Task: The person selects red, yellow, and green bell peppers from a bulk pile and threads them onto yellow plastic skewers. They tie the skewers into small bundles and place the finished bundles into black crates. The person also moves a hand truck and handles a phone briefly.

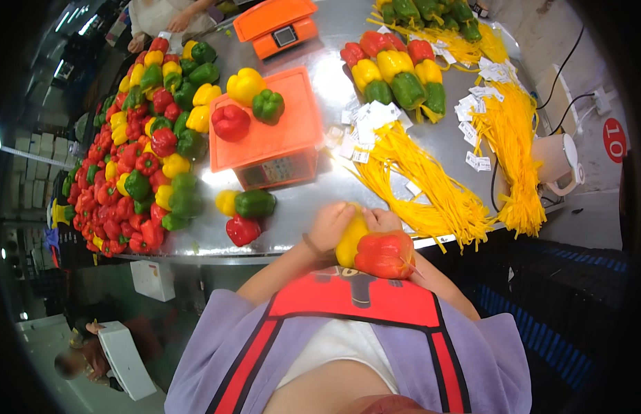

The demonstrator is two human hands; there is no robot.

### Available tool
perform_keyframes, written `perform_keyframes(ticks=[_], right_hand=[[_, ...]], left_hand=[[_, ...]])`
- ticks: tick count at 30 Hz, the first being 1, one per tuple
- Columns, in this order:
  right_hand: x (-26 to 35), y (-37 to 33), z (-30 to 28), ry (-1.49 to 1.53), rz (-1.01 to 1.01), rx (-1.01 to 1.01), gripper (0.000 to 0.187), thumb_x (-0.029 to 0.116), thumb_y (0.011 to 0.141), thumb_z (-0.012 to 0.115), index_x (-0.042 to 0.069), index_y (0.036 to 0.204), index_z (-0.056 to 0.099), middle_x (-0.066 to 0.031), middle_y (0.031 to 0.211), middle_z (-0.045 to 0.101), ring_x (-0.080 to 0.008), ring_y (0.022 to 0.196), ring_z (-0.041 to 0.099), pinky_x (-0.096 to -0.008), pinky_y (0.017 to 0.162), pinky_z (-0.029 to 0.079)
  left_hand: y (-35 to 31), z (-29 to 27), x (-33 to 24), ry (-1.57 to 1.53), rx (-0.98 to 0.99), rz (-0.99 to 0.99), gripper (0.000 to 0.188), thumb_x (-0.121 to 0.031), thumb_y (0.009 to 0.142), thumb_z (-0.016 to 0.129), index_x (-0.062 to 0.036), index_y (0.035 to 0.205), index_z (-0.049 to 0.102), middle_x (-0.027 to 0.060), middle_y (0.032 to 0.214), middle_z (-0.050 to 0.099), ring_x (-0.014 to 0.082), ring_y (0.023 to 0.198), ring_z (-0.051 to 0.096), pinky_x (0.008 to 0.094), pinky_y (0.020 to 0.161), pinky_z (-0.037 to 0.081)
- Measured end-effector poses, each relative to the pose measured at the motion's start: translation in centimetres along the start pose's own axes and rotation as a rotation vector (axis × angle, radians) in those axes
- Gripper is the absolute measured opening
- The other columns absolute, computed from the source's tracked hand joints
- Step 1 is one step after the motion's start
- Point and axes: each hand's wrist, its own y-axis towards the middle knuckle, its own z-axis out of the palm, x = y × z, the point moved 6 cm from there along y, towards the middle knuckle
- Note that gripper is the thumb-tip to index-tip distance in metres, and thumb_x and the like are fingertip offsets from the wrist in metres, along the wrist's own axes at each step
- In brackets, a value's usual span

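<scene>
Close to my apron, both hands hold a yellow bell pepper [351,243] and a red bell pepper [385,255] pressed together. My left hand [328,226] is closed round the yellow one's left side. Behind the two peppers, my right hand [384,222] is closed on them, its fingers partly hidden. Whatever lies under the peppers is out of sight. Ahead of my left hand, a yellow pepper [226,202], a green pepper [255,203] and a red pepper [243,230] lie grouped on the metal table [203,234].
An orange scale [299,124] carries three peppers; another orange scale [277,31] stands farther back. Mixed peppers [127,172] heap up at left. Yellow ties with white tags [424,186] lie at right, near a mug [556,162]. Bundled three-colour peppers [396,65] sit beyond. Other people work nearby.
</scene>
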Motion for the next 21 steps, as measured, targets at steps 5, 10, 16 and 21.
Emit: perform_keyframes(ticks=[5,10,16,21], right_hand=[[0.7,-1.7,-1.2,0.115,0.042,0.006,0.042,0.037,0.097,0.043,-0.001,0.097,0.063,-0.0236,0.083,0.063,-0.0383,0.081,0.061,-0.0426,0.072,0.046],[2.9,-2.6,-1.5,0.022,-0.241,0.017,0.031,0.031,0.097,0.046,0.004,0.105,0.058,-0.0174,0.091,0.060,-0.0335,0.088,0.059,-0.0389,0.076,0.046],[-2.6,-1.4,3.7,1.220,-0.316,0.276,0.019,0.021,0.094,0.054,0.007,0.106,0.058,-0.0101,0.096,0.060,-0.0275,0.091,0.057,-0.0359,0.081,0.048],[-1.7,-1.1,5.0,1.336,-0.308,0.422,0.021,0.021,0.096,0.052,0.007,0.110,0.057,-0.0082,0.100,0.059,-0.0234,0.095,0.056,-0.0345,0.084,0.047]], left_hand=[[2.1,0.6,3.9,-0.009,0.114,-0.177,0.030,-0.024,0.097,0.047,0.0021,0.092,0.061,0.0074,0.081,0.062,0.0125,0.075,0.056,0.0299,0.068,0.046],[1.4,-0.6,5.1,-0.040,0.114,-0.303,0.032,-0.026,0.097,0.050,0.0019,0.098,0.064,0.0050,0.089,0.066,0.0116,0.081,0.059,0.0281,0.074,0.048],[0.3,-1.6,11.3,0.137,-0.045,-0.318,0.037,-0.032,0.097,0.049,0.0010,0.100,0.065,0.0070,0.093,0.067,0.0165,0.085,0.060,0.0312,0.077,0.048],[-1.4,-1.9,13.9,-0.089,-0.049,-0.479,0.041,-0.035,0.098,0.044,0.0004,0.109,0.062,0.0121,0.104,0.065,0.0234,0.093,0.062,0.0345,0.084,0.048]])
